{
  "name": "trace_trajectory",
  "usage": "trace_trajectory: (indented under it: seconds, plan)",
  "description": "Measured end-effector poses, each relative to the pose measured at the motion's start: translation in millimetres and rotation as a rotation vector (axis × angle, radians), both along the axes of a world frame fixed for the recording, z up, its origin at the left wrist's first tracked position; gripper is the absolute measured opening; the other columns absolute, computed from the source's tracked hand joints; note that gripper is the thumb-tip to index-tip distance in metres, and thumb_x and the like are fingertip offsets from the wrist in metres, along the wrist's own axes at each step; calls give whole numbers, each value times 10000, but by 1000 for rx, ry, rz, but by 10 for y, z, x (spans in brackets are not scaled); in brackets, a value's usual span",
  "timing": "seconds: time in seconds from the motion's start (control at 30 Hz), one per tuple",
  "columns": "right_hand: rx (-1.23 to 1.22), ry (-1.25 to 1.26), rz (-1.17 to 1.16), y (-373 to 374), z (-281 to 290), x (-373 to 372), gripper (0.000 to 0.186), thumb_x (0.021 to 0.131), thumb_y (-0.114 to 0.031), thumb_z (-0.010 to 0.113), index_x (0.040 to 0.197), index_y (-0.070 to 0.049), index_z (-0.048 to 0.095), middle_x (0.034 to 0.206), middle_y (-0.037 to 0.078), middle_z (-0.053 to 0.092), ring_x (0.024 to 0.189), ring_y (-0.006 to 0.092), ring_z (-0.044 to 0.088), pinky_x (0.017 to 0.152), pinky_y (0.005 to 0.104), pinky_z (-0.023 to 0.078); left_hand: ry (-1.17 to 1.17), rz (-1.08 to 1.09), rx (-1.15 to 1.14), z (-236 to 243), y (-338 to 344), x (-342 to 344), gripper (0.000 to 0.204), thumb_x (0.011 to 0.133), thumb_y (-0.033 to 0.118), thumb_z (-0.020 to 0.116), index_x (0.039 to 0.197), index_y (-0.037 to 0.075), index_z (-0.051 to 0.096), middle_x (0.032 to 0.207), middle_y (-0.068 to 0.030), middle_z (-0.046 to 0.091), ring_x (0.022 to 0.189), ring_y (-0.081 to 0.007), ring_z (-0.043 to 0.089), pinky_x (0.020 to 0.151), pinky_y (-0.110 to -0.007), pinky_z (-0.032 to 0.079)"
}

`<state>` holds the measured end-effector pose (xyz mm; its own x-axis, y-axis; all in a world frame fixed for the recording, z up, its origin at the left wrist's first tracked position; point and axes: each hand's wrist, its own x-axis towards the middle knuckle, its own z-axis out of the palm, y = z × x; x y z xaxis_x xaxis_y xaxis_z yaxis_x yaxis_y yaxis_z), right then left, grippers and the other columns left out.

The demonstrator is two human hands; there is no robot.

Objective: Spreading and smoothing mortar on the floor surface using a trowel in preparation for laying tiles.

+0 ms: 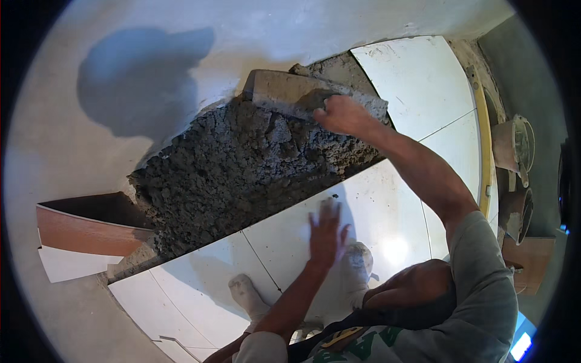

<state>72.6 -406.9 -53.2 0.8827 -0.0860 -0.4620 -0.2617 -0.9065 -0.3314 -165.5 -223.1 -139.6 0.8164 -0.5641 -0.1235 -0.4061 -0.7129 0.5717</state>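
My right hand [346, 115] is closed on a mortar-smeared screed board [281, 92], tan at its left end and grey toward the right. The board lies across the far side of a bed of dark, lumpy mortar [224, 163], close to the wall. My left hand [327, 233] is open, its fingers spread and slightly blurred, above the white tiles [387, 193] in front of the mortar. It holds nothing.
A pale wall [254, 36] rises behind the mortar. Tiles or tile pieces [91, 224] stand at the left. On the right are a laid white tile [411, 78], a long yellow level [484, 139] and two buckets [512, 145]. My feet [247, 293] rest on the tiles.
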Motion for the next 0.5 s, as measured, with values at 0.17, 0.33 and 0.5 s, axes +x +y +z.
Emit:
trace_trajectory:
  seconds: [0.17,0.33,0.5]
  plan:
    - [0,163,216,456,58,-225,449,880,-389,499,943,16,682,955,236,667,932,375,650,871,455,509,96,-280,-181,124,-298,-57,597,914,291,554,1435,102,333,1464,-183,338,1363,-356,311,1074,-621,192]
    - [-29,156,235,347,165,-389,433,890,-368,489,958,18,676,951,230,670,931,352,659,842,446,522,48,44,-208,114,192,160,521,889,225,577,1362,60,436,1404,-217,406,1300,-385,380,1078,-512,269]
    - [114,-49,78,-306,137,-343,391,908,-340,501,842,23,630,774,215,642,748,301,664,626,422,533,-114,311,-69,138,765,357,526,881,234,594,1354,59,443,1398,-179,417,1301,-344,382,1075,-508,264]
